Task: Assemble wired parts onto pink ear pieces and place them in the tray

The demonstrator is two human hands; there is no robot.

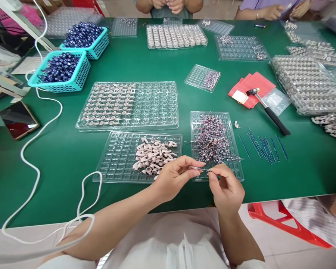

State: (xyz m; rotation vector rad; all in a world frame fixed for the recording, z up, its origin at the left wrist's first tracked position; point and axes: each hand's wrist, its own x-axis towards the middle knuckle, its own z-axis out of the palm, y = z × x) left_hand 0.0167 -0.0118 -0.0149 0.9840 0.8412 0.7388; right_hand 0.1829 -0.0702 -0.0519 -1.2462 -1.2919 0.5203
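Note:
My left hand (172,177) pinches a small pale, hollow-looking piece (195,167) between thumb and fingertips. From its right end runs a thin wire (206,170), which my right hand (227,188) grips between thumb and forefinger. Both hands meet above the front of a transparent tray (194,119) heaped with small wired parts (212,138). Left of it, partly behind my left hand, lies another transparent tray (114,160) with a pile of pale curved pieces (151,155). Fingers hide most of the held piece.
Farther back lies a half-filled tray (156,104). Two turquoise baskets (82,71) of dark blue shiny parts stand at left, near a phone (19,119) and a white cable (36,179). On the right are a hammer (271,114), red packets (254,86) and blue sticks (266,147). Co-workers' hands (168,3) show opposite.

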